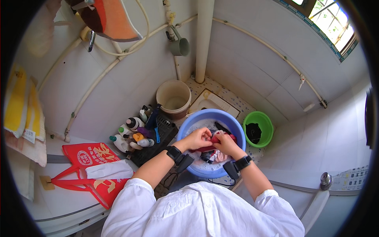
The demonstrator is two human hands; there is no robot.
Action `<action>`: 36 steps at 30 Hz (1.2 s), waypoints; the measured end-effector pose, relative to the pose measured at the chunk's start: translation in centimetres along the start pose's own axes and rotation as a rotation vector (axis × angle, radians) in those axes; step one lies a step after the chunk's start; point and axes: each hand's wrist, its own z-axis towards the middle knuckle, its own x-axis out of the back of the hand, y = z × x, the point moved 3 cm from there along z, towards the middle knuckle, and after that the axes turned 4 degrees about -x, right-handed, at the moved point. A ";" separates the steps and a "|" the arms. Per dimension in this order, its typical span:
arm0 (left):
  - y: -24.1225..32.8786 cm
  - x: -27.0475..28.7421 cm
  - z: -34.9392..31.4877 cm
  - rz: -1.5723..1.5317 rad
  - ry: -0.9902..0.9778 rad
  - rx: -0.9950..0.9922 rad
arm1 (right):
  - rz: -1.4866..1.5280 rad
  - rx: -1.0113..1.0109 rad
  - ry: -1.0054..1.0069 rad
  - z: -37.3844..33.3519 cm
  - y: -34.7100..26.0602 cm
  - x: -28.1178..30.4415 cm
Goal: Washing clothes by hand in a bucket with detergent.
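In the head view, the left hand [199, 139] and right hand [226, 144] are close together above a round blue plastic basin [211, 113]; the right grips a wet red cloth garment [205, 149], while the left's grip is unclear. The garment is in the basin, over white suds [191, 128]. This looks like hand-scrubbing; next calls for a firm two-handed hold.

Red cloth [205, 149] partly hidden by the right hand [226, 144]; window [333, 23] cut off above.
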 end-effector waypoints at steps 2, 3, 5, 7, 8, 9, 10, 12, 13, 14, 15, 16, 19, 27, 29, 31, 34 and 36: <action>-2.0 0.2 -0.9 0.002 -0.020 -0.007 | 0.105 -0.001 -0.045 -0.9 -2.1 2.1; -1.8 0.1 -1.1 0.281 -0.065 -0.044 | 0.174 -0.014 -0.035 -1.4 -2.9 3.0; -2.2 -0.6 -1.3 0.741 -0.098 -0.047 | 0.237 -0.027 -0.023 -2.2 -4.2 4.5; -4.3 -0.6 -2.0 0.790 -0.052 0.018 | 0.255 -0.060 0.005 -2.7 -5.3 5.9; -5.3 -0.3 -2.5 0.840 -0.010 0.087 | 0.252 -0.059 0.003 -3.1 -6.3 6.7; -5.8 0.1 -2.8 0.800 0.033 0.119 | 0.319 -0.130 0.014 -3.6 -7.0 7.5; -6.2 0.6 -3.1 0.799 0.035 0.119 | 0.386 -0.199 0.024 -3.8 -7.1 7.9; -4.9 1.5 -3.1 0.649 0.125 0.037 | 0.363 -0.191 0.071 -4.5 -6.1 8.8; -4.3 1.9 -3.2 0.727 0.140 0.015 | 0.410 -0.203 0.098 -4.8 -6.0 9.3; -3.3 2.3 -3.2 0.730 0.139 0.016 | 0.458 -0.212 0.126 -5.1 -5.7 9.7; -3.1 2.8 -3.3 0.446 0.125 0.132 | 0.481 -0.234 0.160 -5.3 -5.0 10.1; -2.7 3.1 -3.5 0.161 0.112 0.243 | 0.536 -0.243 0.179 -5.4 -4.5 10.6; -0.8 4.0 -4.3 0.279 0.134 0.188 | 0.701 -0.290 0.245 -5.1 -2.6 11.2; -2.9 5.1 -6.0 0.768 0.222 -0.002 | 1.045 -0.571 0.253 -3.7 3.6 9.0; -3.0 5.6 -5.7 0.679 0.251 0.042 | 1.006 -0.597 0.215 -4.1 4.0 8.4; -3.1 6.4 -5.4 0.384 0.322 0.199 | 0.935 -0.634 0.079 -4.0 3.5 7.5; -1.6 6.3 -4.4 -0.329 0.393 0.361 | 0.414 -0.404 -0.223 -4.0 3.5 5.5; -2.1 6.7 -4.0 -0.530 0.378 0.292 | -0.017 -0.507 -0.550 -3.8 1.3 4.4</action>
